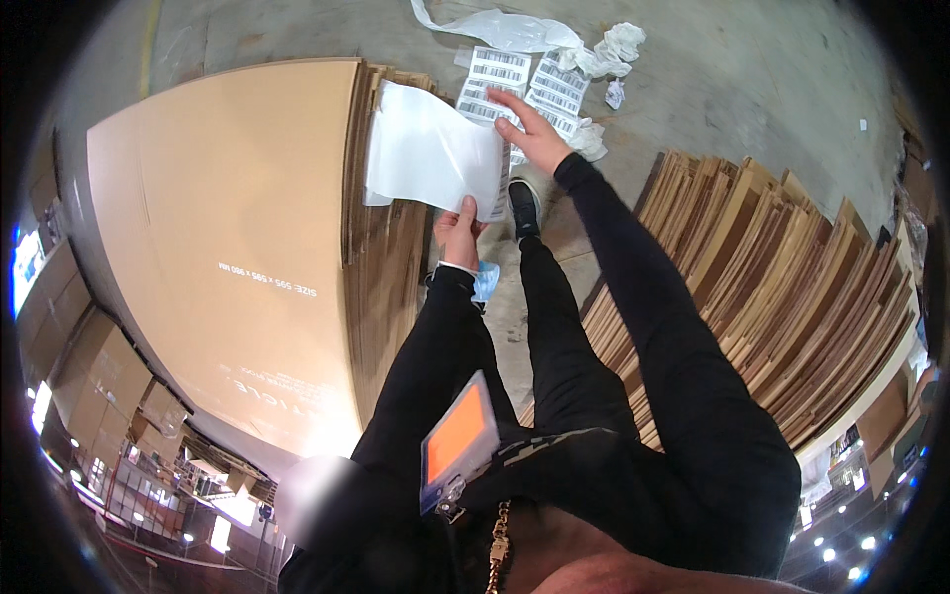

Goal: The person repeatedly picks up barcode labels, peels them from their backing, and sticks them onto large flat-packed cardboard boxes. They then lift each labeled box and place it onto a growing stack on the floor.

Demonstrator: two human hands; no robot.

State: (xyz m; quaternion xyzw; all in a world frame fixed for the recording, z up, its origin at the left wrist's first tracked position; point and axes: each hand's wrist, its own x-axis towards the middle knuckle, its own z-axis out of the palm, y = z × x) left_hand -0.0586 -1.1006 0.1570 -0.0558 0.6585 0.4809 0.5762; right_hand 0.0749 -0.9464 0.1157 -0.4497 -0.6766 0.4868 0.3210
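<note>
My left hand (458, 238) grips the lower edge of a glossy white sheet (430, 144), thumb on top and fingers underneath. The sheet is slightly curled, and dark printing shows along its right edge. My right hand (537, 141) is at that right edge with index finger and thumb spread apart; whether it touches the sheet I cannot tell. Beyond the hands, printed label sheets (557, 87) with rows of barcodes lie on the floor. The white sheet overlaps the edge of a stack of flat cardboard (228, 198) on my left.
Another leaning row of flattened cardboard (752, 257) stands on my right. Crumpled white paper (618, 45) and a strip of translucent wrap (495, 28) lie on the concrete floor ahead. A blue face mask (486, 282) is by my left wrist, and an orange badge (458, 441) hangs at my chest.
</note>
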